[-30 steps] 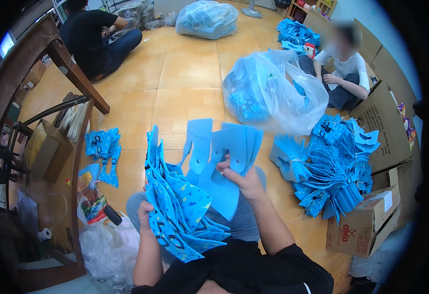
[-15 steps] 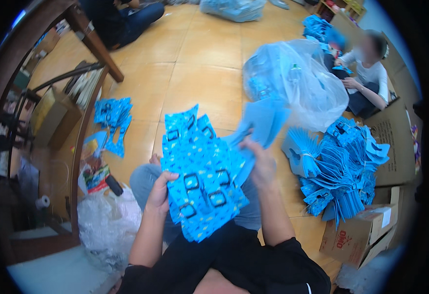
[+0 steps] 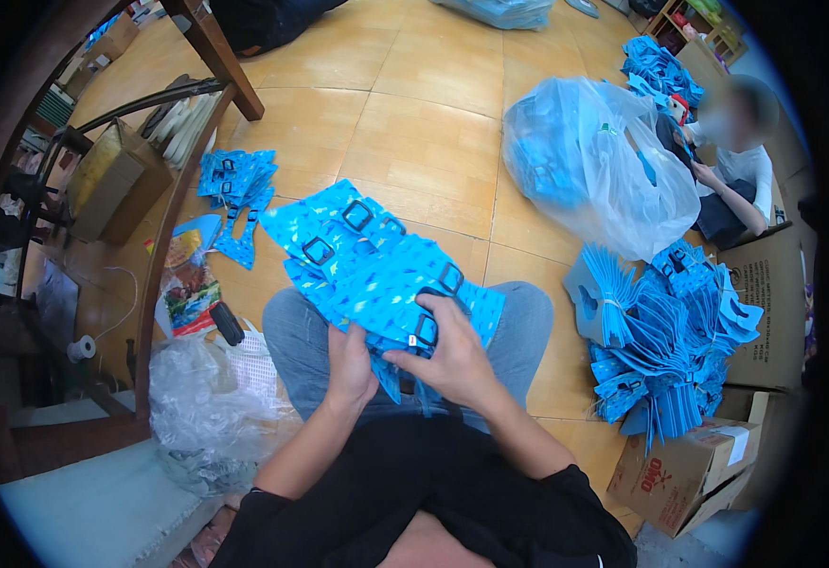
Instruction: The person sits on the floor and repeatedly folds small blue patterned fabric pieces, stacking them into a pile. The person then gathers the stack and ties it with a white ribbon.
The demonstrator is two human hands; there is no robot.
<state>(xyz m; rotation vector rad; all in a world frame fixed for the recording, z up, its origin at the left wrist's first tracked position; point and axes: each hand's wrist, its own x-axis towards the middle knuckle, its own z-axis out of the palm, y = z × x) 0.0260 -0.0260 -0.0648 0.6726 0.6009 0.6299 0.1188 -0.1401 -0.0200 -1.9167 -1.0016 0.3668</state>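
Both hands gripped a fanned stack of blue printed cards over the lap, dark buckles fixed on them

Left hand had fingers curled under the stack's near edge; right hand pinched it from above, thumb by a buckle. Best kept square and tight so cards didn't slide. Clear plastic bag held more blue cards; loose heap lay right of the knee beside a shut cardboard box
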